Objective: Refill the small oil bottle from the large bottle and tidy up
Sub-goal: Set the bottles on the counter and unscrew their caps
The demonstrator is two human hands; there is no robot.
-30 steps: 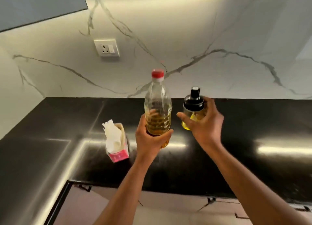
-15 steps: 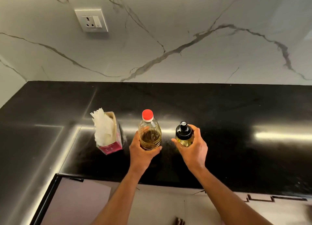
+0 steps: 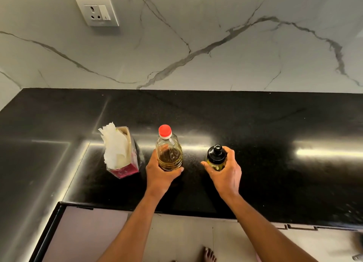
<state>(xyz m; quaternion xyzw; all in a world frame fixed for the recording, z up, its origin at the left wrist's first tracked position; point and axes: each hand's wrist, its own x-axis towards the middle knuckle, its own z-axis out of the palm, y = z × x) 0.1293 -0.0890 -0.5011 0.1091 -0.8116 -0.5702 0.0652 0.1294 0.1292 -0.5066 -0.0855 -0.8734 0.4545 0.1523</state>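
A glossy black stone bench (image 3: 275, 124) runs along a white marble wall with grey veins (image 3: 196, 45). On the bench stands an open pink cardboard box (image 3: 125, 167), with crumpled white tissue paper (image 3: 114, 144) coming out of its top. A white wall socket with a switch (image 3: 97, 11) sits on the wall, upper left. Below the bench edge there is a pale tiled floor (image 3: 186, 238).

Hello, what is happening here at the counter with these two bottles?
A person stands at a black counter with a bottle in each hand. The left hand grips the large oil bottle, its red cap still on. The right hand holds the small bottle, with its black top in place. Both stand upright; no pouring yet. A tissue box sits at the left.
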